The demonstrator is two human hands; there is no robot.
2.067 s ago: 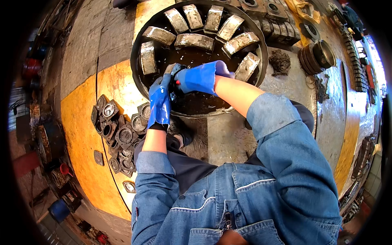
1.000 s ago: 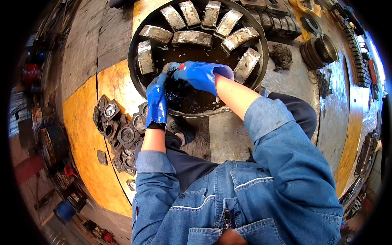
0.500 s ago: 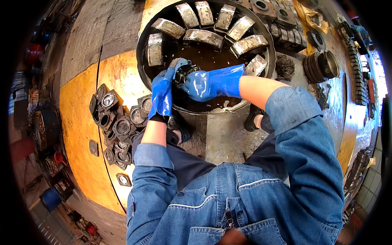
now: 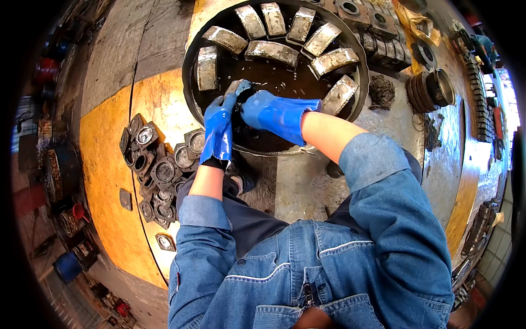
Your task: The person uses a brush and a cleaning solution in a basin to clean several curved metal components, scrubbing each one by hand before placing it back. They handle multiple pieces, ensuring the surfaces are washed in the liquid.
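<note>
Both my hands wear long blue rubber gloves and meet over a round dark basin [image 4: 189, 82] of murky liquid. My left hand [image 4: 220, 109] is closed round a curved metal block [image 4: 234, 86], of which only a grey end shows. Right beside it, my right hand [image 4: 262, 107] is bent inward with its fingers curled. Something dark lies between the two hands; the fingers mostly hide it. Several curved, wet metal blocks [image 4: 271, 52] stand along the basin's far side and sides. One of them [image 4: 339, 94] rests near the right rim.
Left of the basin, a heap of dark square metal parts with round openings [image 4: 164, 171] lies on yellowish boards. A dark tangled wad [image 4: 382, 91] sits right of the basin, near stacked metal rings [image 4: 433, 90]. Rows of metal blocks [image 4: 383, 46] stand behind at the right.
My right hand and forearm have shifted left and turned, uncovering more of the block at the right rim. The dark tangled material between my hands is now mostly covered. My left hand has barely moved.
</note>
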